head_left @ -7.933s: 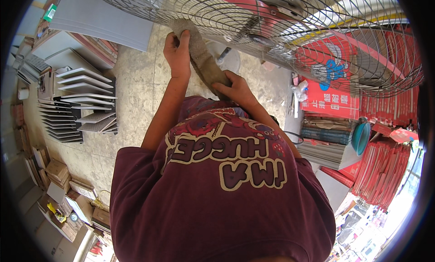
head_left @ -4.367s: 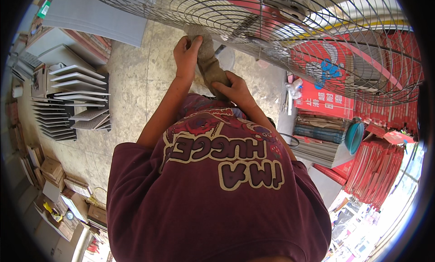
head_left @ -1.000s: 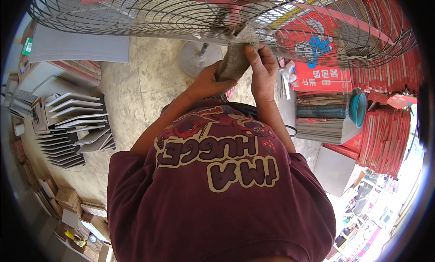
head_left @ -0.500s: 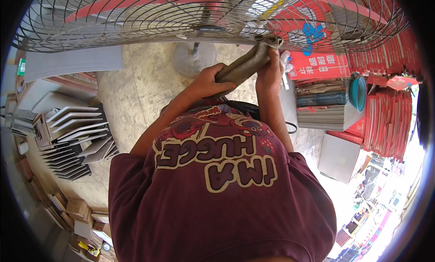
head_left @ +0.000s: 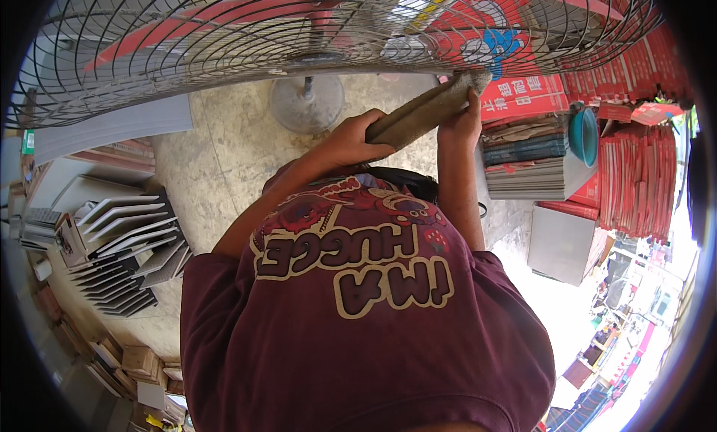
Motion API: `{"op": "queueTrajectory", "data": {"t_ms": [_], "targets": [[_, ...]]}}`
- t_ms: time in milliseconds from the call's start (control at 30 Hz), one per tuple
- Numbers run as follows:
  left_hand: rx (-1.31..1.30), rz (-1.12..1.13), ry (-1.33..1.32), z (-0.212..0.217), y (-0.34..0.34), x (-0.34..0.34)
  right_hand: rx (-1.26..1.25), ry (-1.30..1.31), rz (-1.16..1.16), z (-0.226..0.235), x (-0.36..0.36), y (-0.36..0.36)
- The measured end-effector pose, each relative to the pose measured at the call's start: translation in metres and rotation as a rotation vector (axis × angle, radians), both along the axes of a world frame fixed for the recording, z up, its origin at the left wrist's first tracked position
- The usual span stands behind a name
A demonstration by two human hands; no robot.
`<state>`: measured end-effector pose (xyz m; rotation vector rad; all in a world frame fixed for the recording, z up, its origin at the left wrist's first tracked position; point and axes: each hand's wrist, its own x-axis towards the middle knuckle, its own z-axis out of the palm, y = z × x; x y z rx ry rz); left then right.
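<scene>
A folded grey-brown cloth [head_left: 418, 118] is stretched between my two hands, in front of my chest. My left hand [head_left: 360, 139] grips its nearer left end, with the thumb along the lower edge. Toward the far right end, my right hand [head_left: 461, 124] clasps the cloth from below, its fingers partly hidden behind it. Just beyond, the wire cage of a large fan [head_left: 314, 57] with red blades spans the top of the view. The cloth's far end comes close to the cage rim; whether they touch, I cannot tell.
The fan's round base [head_left: 306, 107] stands on the concrete floor. At the left, tile samples [head_left: 127, 227] fan out on a rack. On the right are a stack of grey tiles [head_left: 526, 179], a teal basin [head_left: 582, 137] and piles of red boxes [head_left: 635, 182].
The cloth and my right hand have shifted slightly right. The fan cage now sits tilted in view, lower on its left side. Both hands keep their hold.
</scene>
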<state>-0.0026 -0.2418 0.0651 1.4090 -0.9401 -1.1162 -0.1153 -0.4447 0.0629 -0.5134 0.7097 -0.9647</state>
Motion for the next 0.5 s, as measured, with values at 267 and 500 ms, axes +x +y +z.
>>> {"op": "queueTrajectory", "data": {"t_ms": [267,500], "targets": [[0.042,0.085,0.057,-0.006,0.006,0.006,-0.278,0.314,-0.009,0.033,0.022,0.030],[0.124,0.093,-0.043,-0.009,0.017,0.014,-0.492,0.387,0.168,0.031,0.037,0.054]]}}
